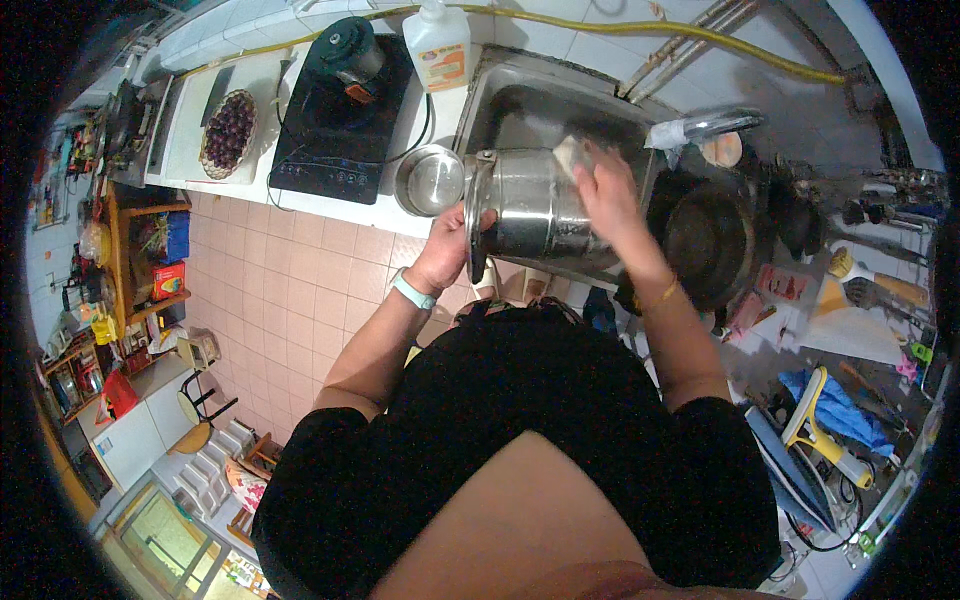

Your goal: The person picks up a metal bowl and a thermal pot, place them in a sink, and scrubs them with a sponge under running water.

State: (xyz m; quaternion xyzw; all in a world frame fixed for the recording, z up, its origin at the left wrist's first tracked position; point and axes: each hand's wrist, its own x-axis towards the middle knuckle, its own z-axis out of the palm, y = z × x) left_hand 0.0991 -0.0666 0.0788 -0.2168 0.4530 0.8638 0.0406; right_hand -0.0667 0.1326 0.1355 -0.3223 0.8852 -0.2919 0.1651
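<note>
A steel pot point(525, 191) lies tipped on its side over the metal sink point(517, 86), its rim facing left. My left hand point(450, 244) grips the pot at the rim end, near a dark handle. Blurred by motion, my right hand point(604, 187) holds a pale cloth or sponge point(568, 156) against the outside of the pot near its base. Part of that pad is hidden by my fingers. On the counter just left of the rim stands a small steel bowl point(431, 181).
Left of the sink are a bottle point(439, 52), a black induction cooktop point(341, 127) carrying a dark appliance part point(352, 52), and a basket of grapes point(229, 135). The faucet point(705, 126) juts over the sink's right side, beside a large dark pan point(709, 236).
</note>
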